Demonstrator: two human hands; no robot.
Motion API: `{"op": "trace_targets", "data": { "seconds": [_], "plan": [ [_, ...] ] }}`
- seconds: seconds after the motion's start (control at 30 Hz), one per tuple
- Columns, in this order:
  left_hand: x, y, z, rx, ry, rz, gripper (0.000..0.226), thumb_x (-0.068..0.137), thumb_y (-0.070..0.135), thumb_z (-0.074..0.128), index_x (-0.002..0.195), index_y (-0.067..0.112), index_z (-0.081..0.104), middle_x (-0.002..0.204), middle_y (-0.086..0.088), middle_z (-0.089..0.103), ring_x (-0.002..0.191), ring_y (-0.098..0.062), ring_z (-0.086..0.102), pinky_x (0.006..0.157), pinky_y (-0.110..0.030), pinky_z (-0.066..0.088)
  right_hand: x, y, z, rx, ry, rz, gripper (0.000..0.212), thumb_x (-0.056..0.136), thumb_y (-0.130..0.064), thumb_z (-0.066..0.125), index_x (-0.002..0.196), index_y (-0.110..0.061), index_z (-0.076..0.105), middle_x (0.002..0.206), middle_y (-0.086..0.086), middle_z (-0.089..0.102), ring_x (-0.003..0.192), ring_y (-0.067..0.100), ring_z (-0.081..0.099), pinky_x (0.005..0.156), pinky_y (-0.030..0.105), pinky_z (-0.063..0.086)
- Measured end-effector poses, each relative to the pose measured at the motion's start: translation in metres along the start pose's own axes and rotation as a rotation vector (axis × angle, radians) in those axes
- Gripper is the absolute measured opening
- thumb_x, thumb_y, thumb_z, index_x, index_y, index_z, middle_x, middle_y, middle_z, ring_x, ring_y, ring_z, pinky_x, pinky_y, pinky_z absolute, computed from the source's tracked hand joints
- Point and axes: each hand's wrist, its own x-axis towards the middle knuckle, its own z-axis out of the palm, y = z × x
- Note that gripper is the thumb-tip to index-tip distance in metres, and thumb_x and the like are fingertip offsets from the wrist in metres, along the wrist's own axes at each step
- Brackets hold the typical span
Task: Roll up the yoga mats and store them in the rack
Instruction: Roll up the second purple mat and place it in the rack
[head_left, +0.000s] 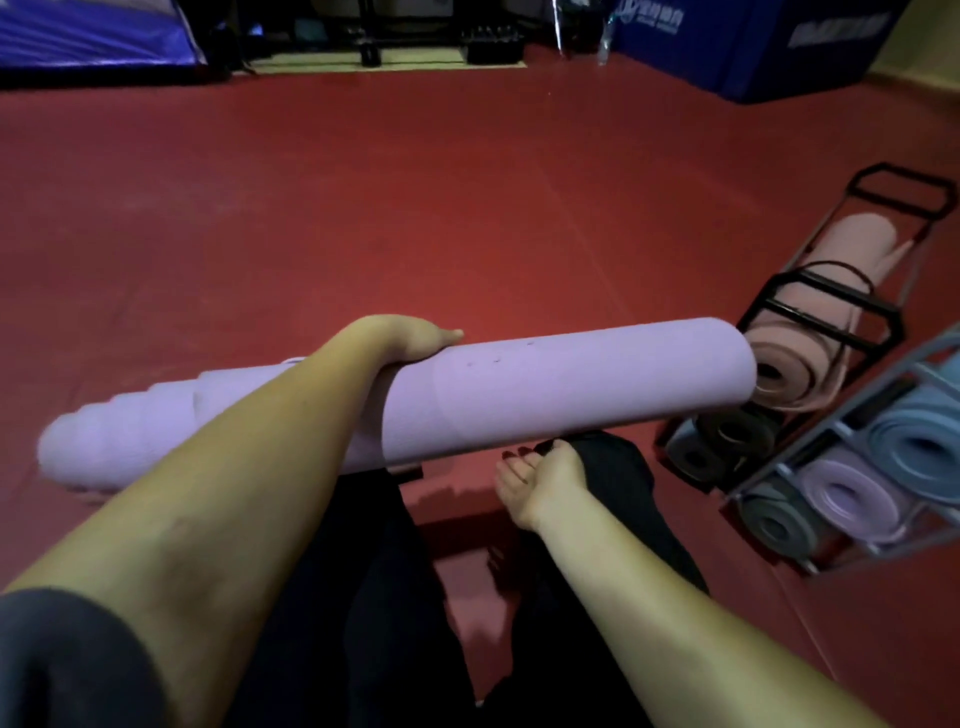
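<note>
A rolled lilac yoga mat (545, 395) is held level across the middle of the view, above the red floor. Its left end is blurred. My left hand (410, 340) grips it round the middle, thumb lying on top and fingers hidden behind the roll. My right hand (540, 475) is palm up just under the mat's right part, its fingertips hidden by the roll. The mat's right end is close to a black rack (826, 306) holding a pink rolled mat (810, 332) and dark rolls below.
A second, grey rack (831, 415) at the right edge holds blue, lilac and grey rolled mats. My dark trouser legs are below the mat. Blue crash pads (753, 47) and black equipment stand along the far wall. Red floor (363, 208) stretches ahead.
</note>
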Motion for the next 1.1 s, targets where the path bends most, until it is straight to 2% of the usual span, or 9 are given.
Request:
{"op": "trace_targets", "data": {
  "seconds": [0.27,0.5,0.6,0.63,0.67,0.7,0.8,1.03,1.1],
  "plan": [
    [-0.027,-0.002,-0.018,-0.045,0.205,0.0,0.073,0.101,0.062,0.03,0.141,0.005,0.051,0.154,-0.016,0.04,0.139,-0.031,0.04,0.109,-0.037,0.031,-0.024,-0.021,0.055,0.216,-0.107,-0.101,0.04,0.095,-0.036,0.037,0.119,-0.02,0.065,0.117,0.012,0.067,0.106,0.032,0.062,0.102,0.052,0.046],
    [-0.052,0.017,-0.085,-0.399,0.675,0.176,0.055,0.107,0.045,0.025,0.139,0.013,0.055,0.148,-0.015,0.049,0.135,-0.03,0.045,0.103,-0.031,0.033,-0.076,-0.121,0.158,0.24,-0.442,-0.577,0.047,0.1,-0.044,0.031,0.098,-0.016,0.069,0.097,0.004,0.076,0.088,0.026,0.072,0.092,0.04,0.055],
    [-0.048,0.027,-0.094,-0.57,0.765,0.218,0.034,0.103,0.024,0.035,0.107,0.005,0.064,0.122,-0.022,0.062,0.11,-0.046,0.051,0.085,-0.038,0.038,-0.094,-0.139,0.179,0.206,-0.504,-0.674,0.044,0.101,-0.042,0.032,0.086,-0.018,0.065,0.087,0.001,0.074,0.076,0.021,0.07,0.079,0.031,0.056],
    [-0.05,0.031,-0.093,-0.657,0.757,0.233,0.029,0.095,0.027,0.04,0.093,0.01,0.064,0.108,-0.018,0.065,0.1,-0.051,0.046,0.079,-0.04,0.039,-0.096,-0.14,0.182,0.193,-0.508,-0.684,0.045,0.101,-0.043,0.033,0.085,-0.017,0.066,0.085,-0.001,0.074,0.075,0.019,0.07,0.076,0.027,0.056],
    [-0.055,0.033,-0.09,-0.784,0.735,0.272,0.026,0.089,0.034,0.041,0.086,0.019,0.061,0.101,-0.009,0.066,0.099,-0.015,0.018,0.077,-0.039,0.041,-0.094,-0.138,0.183,0.166,-0.502,-0.696,0.047,0.102,-0.044,0.033,0.084,-0.017,0.066,0.084,-0.002,0.075,0.074,0.018,0.069,0.076,0.026,0.055],
    [-0.059,0.035,-0.085,-0.929,0.719,0.307,0.029,0.09,0.042,0.041,0.091,0.024,0.063,0.108,-0.004,0.066,0.113,-0.018,0.057,0.082,-0.038,0.043,-0.089,-0.133,0.181,0.133,-0.486,-0.714,0.047,0.102,-0.045,0.034,0.082,-0.017,0.067,0.083,-0.002,0.075,0.075,0.018,0.068,0.079,0.027,0.054],
    [-0.055,0.033,-0.06,-1.309,0.621,0.252,0.061,0.097,0.065,0.034,0.128,0.021,0.064,0.133,-0.007,0.061,0.121,-0.023,0.055,0.106,-0.039,0.041,-0.066,-0.113,0.168,-0.018,-0.366,-0.768,0.045,0.101,-0.047,0.039,0.084,-0.018,0.07,0.094,-0.001,0.075,0.09,0.019,0.064,0.099,0.039,0.049],
    [-0.044,0.013,0.027,-1.508,0.616,0.08,0.055,0.098,0.064,0.036,0.107,0.022,0.071,0.122,-0.004,0.068,0.113,-0.022,0.061,0.107,-0.044,0.043,-0.019,-0.071,0.117,-0.351,-0.193,-0.77,0.072,0.077,-0.069,0.04,0.116,-0.017,0.068,0.121,0.003,0.069,0.117,0.02,0.061,0.108,0.043,0.043],
    [-0.04,0.008,0.038,-1.468,0.623,0.031,0.049,0.096,0.062,0.04,0.096,0.025,0.072,0.117,0.0,0.071,0.111,-0.022,0.061,0.106,-0.047,0.043,-0.02,-0.07,0.107,-0.412,-0.177,-0.755,0.049,0.091,-0.057,0.041,0.103,-0.019,0.069,0.118,0.0,0.068,0.111,0.015,0.057,0.108,0.036,0.042]
  ]
}}
